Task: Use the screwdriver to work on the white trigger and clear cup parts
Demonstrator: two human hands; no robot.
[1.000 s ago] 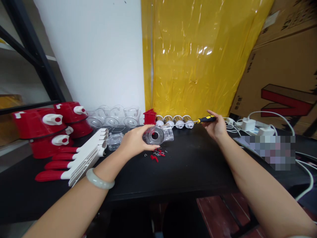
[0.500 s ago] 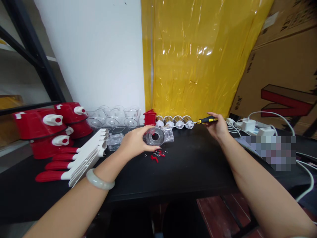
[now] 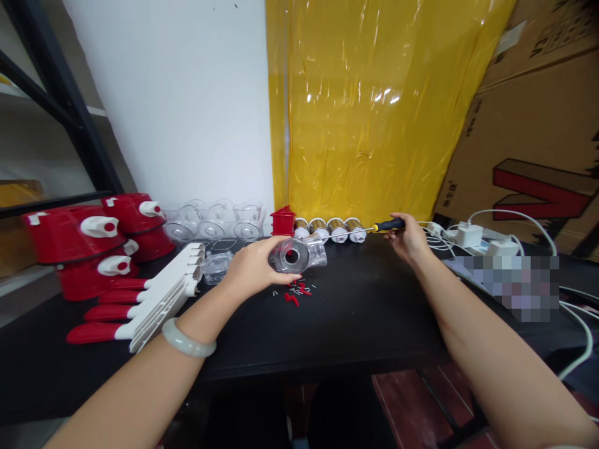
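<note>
My left hand [image 3: 256,265] is closed around a clear plastic housing [image 3: 314,252] with a round dark opening facing me, held above the table. My right hand [image 3: 408,240] grips the black and yellow handle of a screwdriver [image 3: 389,225]. Its long shaft points left, and the tip meets the right side of the housing; what it touches there is too small to tell. Below the housing lie several small red plastic parts [image 3: 292,299] and loose screws [image 3: 275,293]. Another clear plastic piece [image 3: 216,267] rests just left of my left hand.
White and red handles [image 3: 163,299] and stacked red containers [image 3: 70,237] stand on the left. Clear cups [image 3: 213,221], a red bin-shaped part [image 3: 283,221] and several cylinders [image 3: 337,229] line the back. White chargers [image 3: 469,235] with cables lie at right, before a cardboard box [image 3: 528,137].
My right hand and the screwdriver have shifted slightly left and the handle has turned. The housing has moved a little left, with the screwdriver still against it.
</note>
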